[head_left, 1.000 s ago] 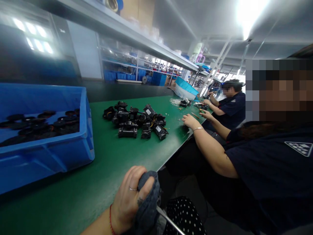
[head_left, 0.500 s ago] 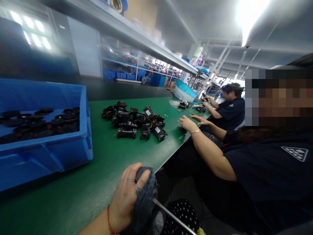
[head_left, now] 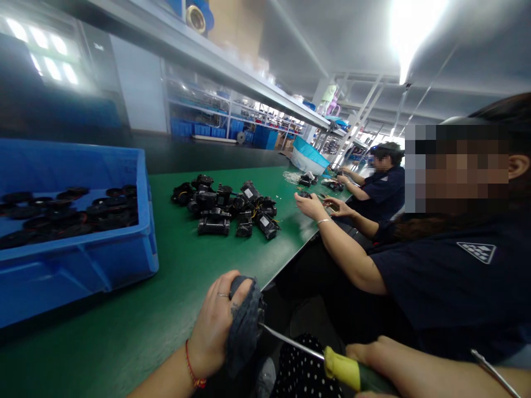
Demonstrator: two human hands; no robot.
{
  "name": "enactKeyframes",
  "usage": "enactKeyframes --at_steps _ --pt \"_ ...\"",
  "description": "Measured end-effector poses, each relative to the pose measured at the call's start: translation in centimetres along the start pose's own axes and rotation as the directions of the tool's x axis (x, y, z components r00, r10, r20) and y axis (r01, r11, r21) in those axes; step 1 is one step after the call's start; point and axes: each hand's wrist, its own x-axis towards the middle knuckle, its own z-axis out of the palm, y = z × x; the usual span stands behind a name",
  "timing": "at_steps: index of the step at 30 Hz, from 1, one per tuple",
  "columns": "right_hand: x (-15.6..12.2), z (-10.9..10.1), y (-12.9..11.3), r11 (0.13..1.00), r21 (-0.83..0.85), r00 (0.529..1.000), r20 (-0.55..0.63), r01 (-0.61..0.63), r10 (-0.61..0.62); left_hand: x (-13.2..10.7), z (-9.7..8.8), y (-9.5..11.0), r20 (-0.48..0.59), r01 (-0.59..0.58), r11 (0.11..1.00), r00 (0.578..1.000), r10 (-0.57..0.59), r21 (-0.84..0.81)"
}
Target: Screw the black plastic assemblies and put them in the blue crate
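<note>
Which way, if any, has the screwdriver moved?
Yes. Against the unmoved blue crate, the screwdriver has swung handle-end upward into view in the right hand; its tip stays in the grey cloth.

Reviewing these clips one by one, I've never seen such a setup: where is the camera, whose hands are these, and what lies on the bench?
No machine here: the camera sits on a person's head and looks down at their own bare hands. The left hand grips a grey cloth at the edge of the green table. The right hand holds a screwdriver by its yellow-green handle; the shaft runs into the cloth. On the table stand a blue crate of black round parts and a pile of black parts. The people at right are co-workers.
</note>
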Motion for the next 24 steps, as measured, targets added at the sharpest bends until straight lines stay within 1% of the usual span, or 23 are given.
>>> enactKeyframes --at_steps 2,4,5,6,7,8,9,10,11,12,13,14,15,16,17,18,19,20,21,22,23,24 --pt "-0.5 -0.5 -0.7 0.985 -0.171 0.997 -0.069 0.033 -0.045 -0.3 0.3 -0.1 -0.018 0.023 1.0 1.0 -0.023 -0.013" --pt "-0.6 -0.9 -1.2 0.923 -0.38 0.981 -0.152 0.053 -0.119 -0.5 0.5 -0.2 -0.039 0.04 0.999 0.998 -0.042 -0.031" --pt "-0.5 -1.1 -1.3 0.862 -0.504 0.966 -0.192 0.052 -0.17 -0.5 0.6 -0.3 -0.038 0.049 0.998 0.998 -0.051 -0.044" --pt "-0.4 -1.2 -1.5 0.776 -0.63 0.946 -0.224 0.043 -0.234 -0.5 0.7 -0.4 -0.02 0.07 0.995 0.997 -0.071 -0.065" --pt "-0.2 -1.5 -1.7 0.666 -0.745 0.917 -0.248 0.026 -0.312 -0.5 0.7 -0.5 0.019 0.112 0.989 0.994 -0.11 -0.097" --pt "-0.2 -1.7 -2.0 0.548 -0.836 0.882 -0.258 0.001 -0.395 -0.5 0.8 -0.6 0.07 0.174 0.975 0.984 -0.166 -0.14" --pt "-0.2 -2.1 -2.4 0.442 -0.897 0.842 -0.256 -0.024 -0.474 -0.5 0.9 -0.6 0.131 0.251 0.95 0.965 -0.229 -0.185" --pt "-0.4 -2.5 -2.9 0.371 -0.928 0.804 -0.252 -0.042 -0.539 -0.5 1.0 -0.7 0.189 0.329 0.918 0.938 -0.291 -0.223" --pt "-0.8 -2.9 -3.5 0.349 -0.936 0.774 -0.249 -0.039 -0.582 -0.6 1.1 -0.8 0.228 0.397 0.884 0.91 -0.345 -0.246" --pt "-1.2 -3.4 -4.1 0.384 -0.923 0.754 -0.265 -0.018 -0.601 -0.7 1.3 -0.9 0.239 0.442 0.86 0.89 -0.387 -0.254" --pt "-1.8 -3.8 -4.7 0.476 -0.879 0.753 -0.294 0.029 -0.588 -0.8 1.4 -1.1 0.222 0.456 0.855 0.886 -0.408 -0.248" --pt "-2.3 -4.1 -5.1 0.61 -0.786 0.774 -0.322 0.103 -0.545 -1.0 1.6 -1.2 0.179 0.441 0.867 0.896 -0.407 -0.233" --pt "-2.8 -4.3 -5.3 0.758 -0.626 0.812 -0.338 0.184 -0.476 -1.1 1.7 -1.3 0.119 0.406 0.89 0.914 -0.389 -0.209" --pt "-3.1 -4.3 -5.1 0.886 -0.394 0.861 -0.333 0.244 -0.385 -1.3 1.7 -1.4 0.051 0.359 0.917 0.933 -0.355 -0.175" --pt "-3.2 -4.2 -4.7 0.96 -0.111 0.911 -0.302 0.258 -0.28 -1.4 1.7 -1.4 -0.018 0.306 0.942 0.95 -0.311 -0.135" --pt "-3.1 -3.8 -3.9 0.959 0.183 0.956 -0.236 0.217 -0.171 -1.4 1.7 -1.4 -0.076 0.257 0.962 0.962 -0.264 -0.092" --pt "-2.8 -3.3 -2.9 0.891 0.433 0.986 -0.147 0.137 -0.08 -1.5 1.6 -1.3 -0.122 0.217 0.975 0.967 -0.222 -0.052" --pt "-2.3 -2.6 -1.9 0.787 0.615 0.998 -0.056 0.049 -0.018 -1.5 1.5 -1.2 -0.156 0.183 0.983 0.971 -0.183 -0.016" --pt "-1.8 -1.9 -0.9 0.693 0.72 0.999 0.044 -0.036 0.007 -1.4 1.3 -1.0 -0.178 0.15 0.989 0.973 -0.146 0.007" --pt "-1.3 -1.1 0.0 0.639 0.762 0.99 0.142 -0.109 0.0 -1.4 1.3 -0.9 -0.188 0.117 0.993 0.976 -0.112 0.015" --pt "-0.9 -0.4 0.5 0.628 0.763 0.976 0.217 -0.155 -0.023 -1.4 1.2 -0.7 -0.18 0.089 0.996 0.98 -0.086 0.011" --pt "-0.6 0.2 0.8 0.654 0.738 0.964 0.26 -0.168 -0.046 -1.4 1.2 -0.7 -0.165 0.078 0.997 0.983 -0.077 0.002"
